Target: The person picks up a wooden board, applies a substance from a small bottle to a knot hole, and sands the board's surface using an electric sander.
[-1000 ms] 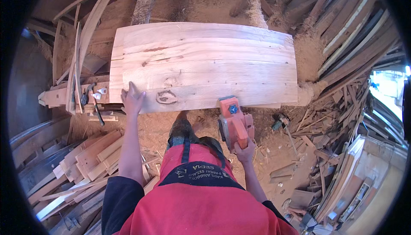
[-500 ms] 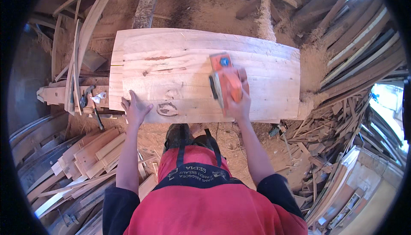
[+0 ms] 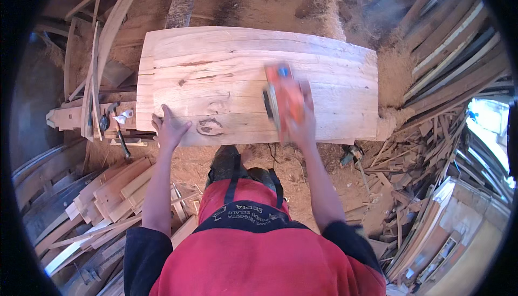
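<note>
A wide, pale wooden panel (image 3: 334,93), with dark knots and grain streaks, lies flat in front of me. Blurred by motion, an orange electric hand planer (image 3: 278,83) with a blue front knob rests on it right of the middle. My right hand (image 3: 303,123) is wrapped round the planer's handle; some fingers are smeared or hidden behind the tool. At the panel's near left edge, my left hand (image 3: 171,130) lies with its fingers spread, pressing on the wood and holding nothing. The planer's underside cannot be seen.
A hammer (image 3: 120,137) and a crumpled white piece (image 3: 123,116) lie on the bench beam left of the panel. Cut boards (image 3: 110,185) are stacked at the lower left. Scrap wood (image 3: 426,155) heaps up on the right, beside long leaning planks (image 3: 458,75). Sawdust covers the ground.
The panel and both hands sit slightly higher in the picture. The planer stays at nearly the same spot on the panel, now more blurred. Both hands keep their hold.
</note>
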A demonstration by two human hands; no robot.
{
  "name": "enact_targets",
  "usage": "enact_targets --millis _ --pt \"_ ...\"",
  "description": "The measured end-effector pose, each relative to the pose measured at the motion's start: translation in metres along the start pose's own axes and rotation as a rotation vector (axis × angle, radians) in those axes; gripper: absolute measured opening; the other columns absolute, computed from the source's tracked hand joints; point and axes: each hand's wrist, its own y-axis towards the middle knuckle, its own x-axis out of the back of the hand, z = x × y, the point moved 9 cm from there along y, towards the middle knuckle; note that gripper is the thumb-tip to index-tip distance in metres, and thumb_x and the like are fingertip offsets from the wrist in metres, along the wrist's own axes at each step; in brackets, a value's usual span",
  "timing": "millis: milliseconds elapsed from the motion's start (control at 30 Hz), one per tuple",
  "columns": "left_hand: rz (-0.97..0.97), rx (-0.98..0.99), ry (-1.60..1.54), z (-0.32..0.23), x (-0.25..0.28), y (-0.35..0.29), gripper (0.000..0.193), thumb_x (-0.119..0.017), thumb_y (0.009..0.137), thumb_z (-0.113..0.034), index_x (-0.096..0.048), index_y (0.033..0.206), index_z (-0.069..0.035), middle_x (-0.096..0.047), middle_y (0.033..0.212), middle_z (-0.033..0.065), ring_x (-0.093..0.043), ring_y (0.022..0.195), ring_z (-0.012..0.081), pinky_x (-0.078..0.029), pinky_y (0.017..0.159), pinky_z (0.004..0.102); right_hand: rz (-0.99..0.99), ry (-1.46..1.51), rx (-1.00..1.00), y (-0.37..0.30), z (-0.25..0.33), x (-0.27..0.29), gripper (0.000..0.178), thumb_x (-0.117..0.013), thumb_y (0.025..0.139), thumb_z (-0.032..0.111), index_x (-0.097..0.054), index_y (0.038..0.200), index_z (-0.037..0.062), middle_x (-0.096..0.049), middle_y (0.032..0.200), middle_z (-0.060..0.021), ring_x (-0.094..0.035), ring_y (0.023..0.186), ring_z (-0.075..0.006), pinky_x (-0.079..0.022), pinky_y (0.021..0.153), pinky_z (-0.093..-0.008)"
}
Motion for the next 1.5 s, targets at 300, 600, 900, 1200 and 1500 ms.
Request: enact_targets --millis 300,600,900,1200,1500 --pt "0.019 0.004 0.003 -0.011 0.007 -0.001 0.131 -0.085 0.066 -0.064 -0.005 0.163 -0.029 0.001 0.163 0.0355 -0.003 0.15 0.0564 -0.022 0.109 0.0766 -0.029 0.002 -0.287 -0.17 -0.04 0.015 0.024 -0.073 0.078 0.013 -0.068 0.098 0.0 -0.071 0.082 -0.0117 -0.067 0.076 -0.0172 -0.054 0.071 -0.0366" --pt "0.038 0.04 -0.017 -0.012 0.01 -0.007 0.128 -0.086 0.066 -0.061 -0.009 0.163 -0.029 0.0 0.164 0.0325 -0.004 0.15 0.056 -0.019 0.105 0.0821 -0.197 -0.008 0.125 0.09 0.045 -0.046 0.033 -0.071 0.079 0.015 -0.071 0.111 0.0053 -0.072 0.091 -0.0191 -0.071 0.084 -0.0293 -0.055 0.077 -0.0398" --pt "0.014 -0.024 0.008 -0.026 0.013 -0.001 0.128 -0.086 0.066 -0.06 -0.011 0.163 -0.023 -0.001 0.159 0.0408 -0.007 0.146 0.0629 -0.024 0.11 0.0748 -0.086 -0.027 0.091 0.14 0.037 -0.068 0.029 -0.068 0.082 0.024 -0.069 0.101 0.002 -0.07 0.096 -0.0248 -0.068 0.094 -0.0422 -0.054 0.079 -0.0486" --pt "0.012 -0.007 0.005 -0.012 0.004 0.003 0.13 -0.085 0.067 -0.063 -0.004 0.163 -0.028 -0.001 0.162 0.0366 -0.005 0.149 0.0569 -0.022 0.101 0.0836 0.122 0.059 -0.343 -0.208 -0.035 -0.023 0.031 -0.071 0.077 0.012 -0.066 0.105 -0.0008 -0.071 0.089 -0.0169 -0.071 0.085 -0.026 -0.054 0.077 -0.0389" --pt "0.052 0.036 0.037 -0.012 0.007 -0.003 0.13 -0.086 0.066 -0.061 -0.007 0.163 -0.024 0.0 0.161 0.0377 -0.004 0.148 0.0588 -0.023 0.109 0.0756 -0.023 0.047 -0.049 -0.02 0.019 -0.078 0.034 -0.074 0.077 0.015 -0.068 0.107 0.0008 -0.072 0.086 -0.0199 -0.072 0.08 -0.0327 -0.055 0.073 -0.0421"
